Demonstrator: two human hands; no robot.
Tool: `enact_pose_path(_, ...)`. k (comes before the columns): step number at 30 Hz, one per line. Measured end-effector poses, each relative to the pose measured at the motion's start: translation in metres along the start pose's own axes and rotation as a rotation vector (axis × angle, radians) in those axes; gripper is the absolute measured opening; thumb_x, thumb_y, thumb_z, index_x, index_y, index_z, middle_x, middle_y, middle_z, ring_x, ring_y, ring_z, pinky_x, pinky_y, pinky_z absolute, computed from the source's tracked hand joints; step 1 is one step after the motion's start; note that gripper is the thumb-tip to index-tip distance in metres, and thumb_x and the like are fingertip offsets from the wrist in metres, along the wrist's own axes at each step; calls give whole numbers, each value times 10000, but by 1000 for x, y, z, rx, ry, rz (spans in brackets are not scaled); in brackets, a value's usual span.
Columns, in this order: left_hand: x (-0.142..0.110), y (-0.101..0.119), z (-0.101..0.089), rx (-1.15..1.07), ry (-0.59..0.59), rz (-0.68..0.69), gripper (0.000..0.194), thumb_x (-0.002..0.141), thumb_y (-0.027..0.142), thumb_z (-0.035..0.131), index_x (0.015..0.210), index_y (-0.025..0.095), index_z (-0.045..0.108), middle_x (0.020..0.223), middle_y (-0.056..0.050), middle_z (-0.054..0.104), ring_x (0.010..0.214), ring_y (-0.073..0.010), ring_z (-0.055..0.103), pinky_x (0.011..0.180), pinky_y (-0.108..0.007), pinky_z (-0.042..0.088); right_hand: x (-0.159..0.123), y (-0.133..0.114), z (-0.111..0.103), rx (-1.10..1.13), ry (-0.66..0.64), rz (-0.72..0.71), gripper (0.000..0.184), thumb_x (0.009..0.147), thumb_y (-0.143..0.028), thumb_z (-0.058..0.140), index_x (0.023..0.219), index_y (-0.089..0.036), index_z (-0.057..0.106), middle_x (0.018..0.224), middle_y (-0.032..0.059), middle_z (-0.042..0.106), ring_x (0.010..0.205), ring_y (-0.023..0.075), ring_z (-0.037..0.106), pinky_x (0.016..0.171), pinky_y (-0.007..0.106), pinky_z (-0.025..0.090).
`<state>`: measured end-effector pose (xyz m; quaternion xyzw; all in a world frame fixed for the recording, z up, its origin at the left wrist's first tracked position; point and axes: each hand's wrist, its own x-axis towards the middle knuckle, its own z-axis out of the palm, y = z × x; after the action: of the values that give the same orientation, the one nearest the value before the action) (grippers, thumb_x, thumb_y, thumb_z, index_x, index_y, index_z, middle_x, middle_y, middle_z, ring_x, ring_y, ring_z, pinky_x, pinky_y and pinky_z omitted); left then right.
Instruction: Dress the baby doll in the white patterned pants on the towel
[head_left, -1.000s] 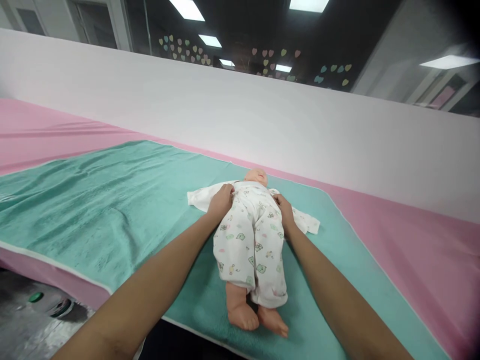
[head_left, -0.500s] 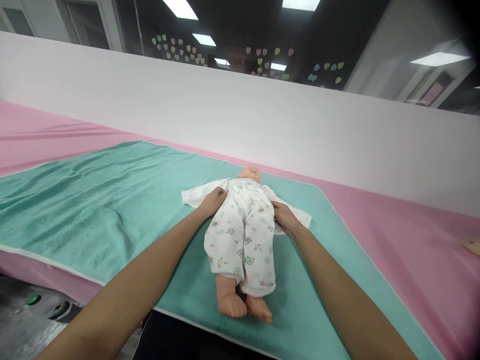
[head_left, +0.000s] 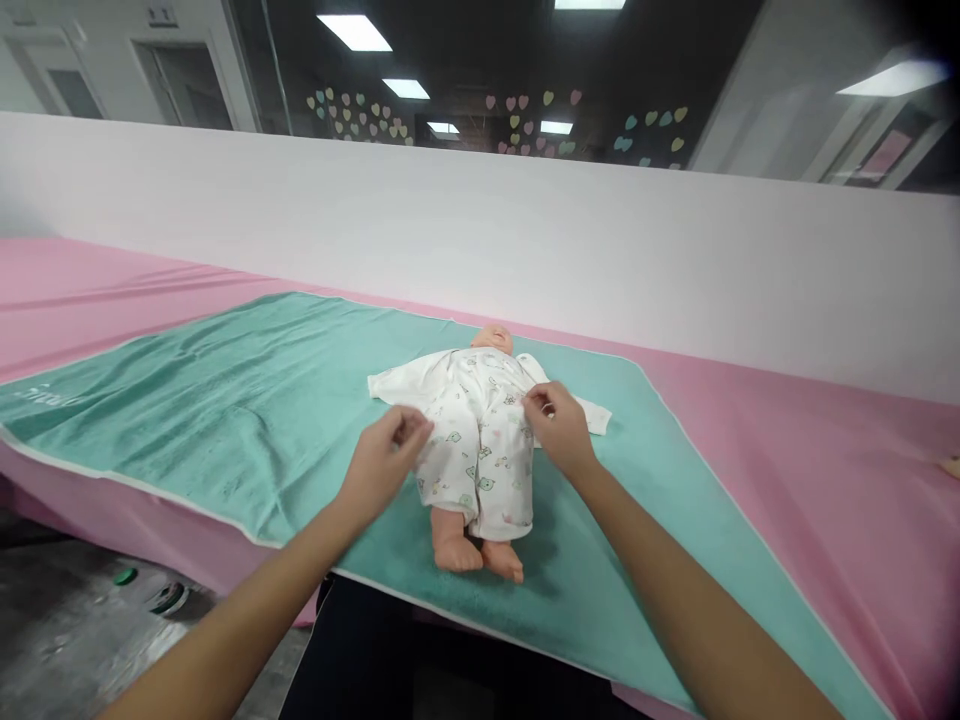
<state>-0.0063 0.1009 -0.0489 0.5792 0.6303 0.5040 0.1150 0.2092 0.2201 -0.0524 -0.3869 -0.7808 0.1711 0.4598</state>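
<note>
A baby doll (head_left: 493,338) lies on its back on a teal towel (head_left: 315,370), head away from me and bare feet towards me. It wears a white top (head_left: 409,378) with spread sleeves and white printed trousers (head_left: 476,470). My left hand (head_left: 386,455) is at the left edge of the trousers, its fingers curled into a loose pinch. Over their right edge, my right hand (head_left: 559,425) has thumb and forefinger bent together in a ring. Whether either hand's fingertips hold any cloth is hidden.
Under the towel is a pink cover (head_left: 847,440). A white low wall (head_left: 465,230) runs along the back, with dark glass and heart stickers above it. At the lower left, a clear bottle with a green cap (head_left: 125,577) is on the floor.
Both hands have come away from the doll's waist and nearer to me, lifting off its sides. The view has shifted, and the doll lies in the same pose.
</note>
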Motion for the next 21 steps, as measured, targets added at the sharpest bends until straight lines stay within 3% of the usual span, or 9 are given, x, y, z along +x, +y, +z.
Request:
enact_pose_path(2, -40, 5, -9, 33, -140, 38, 164, 852, 332, 482, 793, 191, 543, 717, 23, 558, 663, -118, 509, 631, -233, 414, -30, -37, -7, -17, -358, -132, 136, 842, -308, 467, 786, -219, 553, 774, 2, 572, 718, 142, 498, 662, 280, 368)
enact_pose_path(3, -56, 5, -10, 52, -190, 60, 156, 861, 316, 473, 804, 193, 552, 736, 19, 560, 680, -119, 515, 641, -237, 422, -45, -54, -8, -71, -477, -194, 128, 827, -313, 511, 753, -218, 555, 744, -12, 570, 704, 135, 493, 658, 277, 359)
enact_pose_path(5, -79, 3, -8, 72, -223, 121, 139, 877, 272, 447, 883, 203, 568, 836, -1, 568, 772, -128, 536, 708, -256, 446, -73, -78, -7, -227, -530, -278, 138, 817, -268, 537, 697, -200, 544, 729, -9, 571, 737, 142, 491, 694, 294, 347)
enact_pose_path(8, -92, -4, 0, 124, -158, 205, 221, 894, 221, 411, 1072, 228, 543, 1028, -39, 539, 931, -147, 535, 800, -286, 459, -99, -94, 0, -403, -476, -283, 169, 850, -227, 488, 697, -192, 549, 746, 11, 580, 772, 161, 494, 718, 321, 338)
enact_pose_path(11, -90, -7, 6, 272, -76, 251, 292, 910, 216, 387, 1181, 237, 493, 1081, -57, 509, 933, -151, 532, 754, -280, 470, -107, -97, 7, -474, -420, -212, 151, 872, -258, 467, 775, -202, 569, 796, 26, 595, 804, 184, 512, 714, 330, 352)
enact_pose_path(14, -84, -7, 9, 454, -26, 331, 251, 915, 229, 390, 1123, 216, 530, 1015, -58, 523, 865, -156, 523, 697, -280, 458, -107, -99, 16, -517, -347, -127, 118, 864, -289, 491, 836, -198, 561, 846, 39, 591, 810, 195, 533, 666, 312, 373)
enact_pose_path(17, -77, -7, 11, 570, -56, 429, 193, 901, 200, 406, 1021, 181, 557, 934, -59, 534, 838, -178, 500, 707, -311, 440, -105, -100, 23, -534, -289, -71, 111, 867, -295, 487, 883, -203, 547, 882, 31, 577, 718, 163, 540, 571, 282, 360)
enact_pose_path(21, -71, -5, 11, 480, -117, 373, 155, 895, 158, 380, 899, 166, 535, 887, -50, 520, 799, -173, 482, 705, -316, 417, -101, -100, 26, -532, -245, -136, 127, 895, -242, 434, 937, -223, 552, 949, 27, 566, 753, 151, 540, 567, 268, 365)
